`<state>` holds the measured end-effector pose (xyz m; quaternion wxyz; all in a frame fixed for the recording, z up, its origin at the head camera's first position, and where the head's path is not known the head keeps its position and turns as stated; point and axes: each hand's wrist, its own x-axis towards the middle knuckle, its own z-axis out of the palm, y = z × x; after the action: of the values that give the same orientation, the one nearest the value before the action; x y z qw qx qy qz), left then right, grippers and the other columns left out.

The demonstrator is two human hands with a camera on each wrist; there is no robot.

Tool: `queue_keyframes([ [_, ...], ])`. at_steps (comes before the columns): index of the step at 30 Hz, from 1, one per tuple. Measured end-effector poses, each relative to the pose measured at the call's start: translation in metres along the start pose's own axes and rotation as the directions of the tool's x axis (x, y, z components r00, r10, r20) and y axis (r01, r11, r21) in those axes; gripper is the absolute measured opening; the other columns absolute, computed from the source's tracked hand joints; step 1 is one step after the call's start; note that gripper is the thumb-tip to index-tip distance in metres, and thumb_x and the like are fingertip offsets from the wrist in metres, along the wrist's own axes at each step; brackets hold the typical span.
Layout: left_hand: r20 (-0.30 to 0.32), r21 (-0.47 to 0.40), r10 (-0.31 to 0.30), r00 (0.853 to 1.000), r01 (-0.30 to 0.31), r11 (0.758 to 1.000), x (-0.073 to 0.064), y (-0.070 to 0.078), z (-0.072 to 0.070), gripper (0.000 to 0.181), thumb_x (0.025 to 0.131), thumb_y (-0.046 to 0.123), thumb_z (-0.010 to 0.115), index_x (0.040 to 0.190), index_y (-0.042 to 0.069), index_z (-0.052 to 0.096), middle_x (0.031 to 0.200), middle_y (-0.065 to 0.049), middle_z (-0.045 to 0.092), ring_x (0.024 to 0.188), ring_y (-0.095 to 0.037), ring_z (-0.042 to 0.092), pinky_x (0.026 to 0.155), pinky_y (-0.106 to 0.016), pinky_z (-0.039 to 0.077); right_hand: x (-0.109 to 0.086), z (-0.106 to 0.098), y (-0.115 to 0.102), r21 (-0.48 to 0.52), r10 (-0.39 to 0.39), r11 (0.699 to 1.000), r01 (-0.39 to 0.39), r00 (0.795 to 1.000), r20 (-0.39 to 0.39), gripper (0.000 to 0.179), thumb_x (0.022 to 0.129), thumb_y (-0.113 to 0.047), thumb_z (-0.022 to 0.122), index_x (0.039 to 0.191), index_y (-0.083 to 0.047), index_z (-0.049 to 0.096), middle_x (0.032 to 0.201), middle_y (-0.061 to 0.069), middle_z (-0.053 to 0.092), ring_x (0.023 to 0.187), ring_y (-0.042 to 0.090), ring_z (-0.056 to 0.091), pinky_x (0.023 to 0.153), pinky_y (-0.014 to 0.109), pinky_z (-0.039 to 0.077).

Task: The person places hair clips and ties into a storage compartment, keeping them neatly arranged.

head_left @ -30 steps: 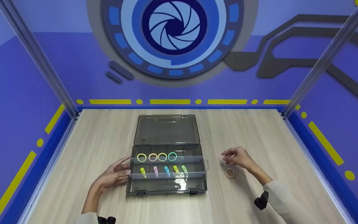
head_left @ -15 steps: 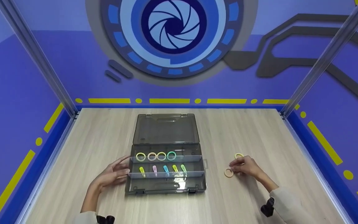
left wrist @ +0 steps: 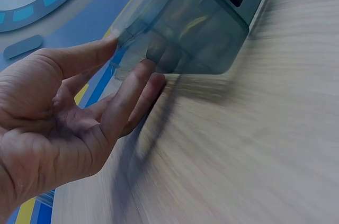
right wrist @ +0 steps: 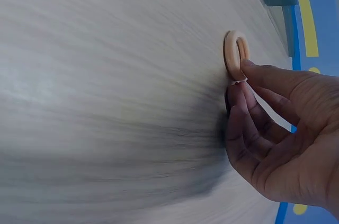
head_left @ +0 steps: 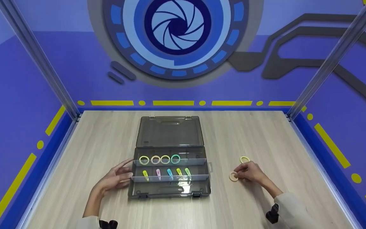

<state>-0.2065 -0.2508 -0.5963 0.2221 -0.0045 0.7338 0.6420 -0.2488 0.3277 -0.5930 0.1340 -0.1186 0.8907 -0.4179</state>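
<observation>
A smoky clear plastic organizer box [head_left: 169, 190] lies with its lid folded back on the table. Several hair ties, among them a teal one [head_left: 175, 159], stand in a row in its back compartment. Snap hair clips, one of them blue [head_left: 170, 173], lie in the middle compartment. My left hand [head_left: 114, 179] touches the box's left side with fairly straight fingers; the left wrist view shows its fingertips against the box wall [left wrist: 212, 38]. Right of the box, my right hand [head_left: 251, 171] pinches a peach hair tie [right wrist: 231, 57] between thumb and fingers, at the table surface.
A yellow hair tie [head_left: 244, 159] lies on the table just behind my right hand. The box's front compartment holds nothing visible. Blue printed walls [head_left: 176, 92] enclose the wooden tabletop [head_left: 265, 136] at the back and sides.
My right hand has moved right and down to the peach hair tie and now pinches it. The yellow hair tie has come into view behind the hand. The left hand has stayed put.
</observation>
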Motion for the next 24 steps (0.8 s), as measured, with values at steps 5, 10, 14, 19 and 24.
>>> queue_keyframes([
  [5, -0.002, -0.001, 0.003, 1.0, -0.003, 1.0, 0.0, -0.001, 0.0, 0.075, 0.101, 0.023, 0.066, 0.163, 0.016, 0.026, 0.152, -0.027, 0.039, 0.124, -0.024, 0.059, 0.098, -0.039, 0.055, 0.0, 0.002, -0.001, -0.027, -0.021, 0.999, 0.021, 1.0, -0.016, 0.013, 0.087, -0.003, 0.077, 0.092, 0.009, 0.075, 0.083, 0.018, 0.076, 0.065, 0.008, 0.06, 0.054, 0.016, 0.046],
  [10, -0.009, 0.007, 0.006, 1.0, -0.005, 1.0, 0.0, -0.001, 0.0, 0.075, 0.101, 0.022, 0.067, 0.163, 0.016, 0.026, 0.151, -0.026, 0.039, 0.126, -0.025, 0.058, 0.099, -0.039, 0.055, 0.0, 0.002, -0.002, -0.023, -0.026, 0.999, 0.026, 0.999, -0.02, 0.013, 0.088, -0.004, 0.077, 0.091, 0.008, 0.075, 0.082, 0.018, 0.076, 0.065, 0.008, 0.061, 0.054, 0.016, 0.046],
  [14, -0.003, 0.0, 0.008, 1.0, -0.008, 1.0, 0.0, -0.001, -0.001, 0.075, 0.1, 0.023, 0.067, 0.163, 0.017, 0.026, 0.152, -0.027, 0.038, 0.124, -0.023, 0.059, 0.098, -0.038, 0.055, 0.001, 0.002, -0.004, 0.001, -0.007, 1.0, 0.007, 1.0, -0.02, 0.013, 0.089, -0.006, 0.077, 0.092, 0.007, 0.075, 0.083, 0.017, 0.076, 0.067, 0.012, 0.064, 0.055, 0.018, 0.049],
  [19, 0.0, -0.001, 0.005, 1.0, -0.005, 1.0, 0.0, -0.001, 0.0, 0.077, 0.1, 0.025, 0.067, 0.164, 0.017, 0.025, 0.155, -0.028, 0.035, 0.122, -0.022, 0.059, 0.096, -0.035, 0.056, 0.002, 0.001, -0.009, 0.042, 0.036, 0.998, -0.035, 0.999, -0.018, 0.014, 0.091, -0.005, 0.075, 0.095, 0.008, 0.074, 0.084, 0.018, 0.075, 0.067, 0.016, 0.068, 0.055, 0.023, 0.053],
  [24, -0.004, -0.002, -0.001, 1.0, 0.001, 1.0, -0.001, 0.0, 0.0, 0.076, 0.101, 0.024, 0.067, 0.164, 0.018, 0.025, 0.155, -0.028, 0.035, 0.124, -0.023, 0.059, 0.096, -0.035, 0.056, 0.004, 0.0, -0.016, 0.08, 0.041, 0.996, -0.04, 0.999, -0.016, 0.017, 0.091, -0.005, 0.074, 0.098, 0.01, 0.073, 0.087, 0.021, 0.075, 0.068, 0.016, 0.068, 0.057, 0.025, 0.056],
])
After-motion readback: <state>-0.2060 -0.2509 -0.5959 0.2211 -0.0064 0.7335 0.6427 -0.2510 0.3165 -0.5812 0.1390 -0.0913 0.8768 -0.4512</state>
